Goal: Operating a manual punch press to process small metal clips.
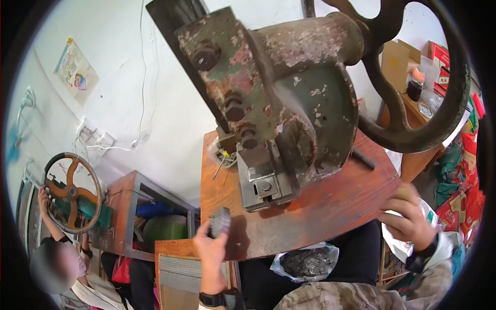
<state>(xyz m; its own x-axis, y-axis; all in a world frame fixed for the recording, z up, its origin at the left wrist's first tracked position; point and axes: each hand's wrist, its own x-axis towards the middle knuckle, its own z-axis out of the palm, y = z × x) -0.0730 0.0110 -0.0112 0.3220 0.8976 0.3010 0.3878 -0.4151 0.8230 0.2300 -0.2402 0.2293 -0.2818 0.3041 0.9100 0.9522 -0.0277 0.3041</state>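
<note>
My left hand (pixel 211 245) is closed round a small ridged stack of dark grey metal pieces (pixel 219 222), held upright between thumb and fingers at the bench's left front edge. Just beyond it stands a hand-operated press (pixel 315 98), worn green, with a steel die block (pixel 266 188) at its foot. Off the right edge of the bench, my right hand (pixel 411 219) hovers below the press's large handwheel (pixel 398 124), touching neither wheel nor bench. Its fingers are loosely bent and slightly blurred, and I see nothing in them. A bag of small metal pieces (pixel 310 262) lies at my lap.
The wooden bench (pixel 330 206) has a metal rod (pixel 363 158) at the right and a small tub (pixel 222 154) behind the die. Left, another person's hand (pixel 43 199) grips a second handwheel (pixel 72 192). Boxes (pixel 400 64) and coloured bags (pixel 460 201) crowd the right.
</note>
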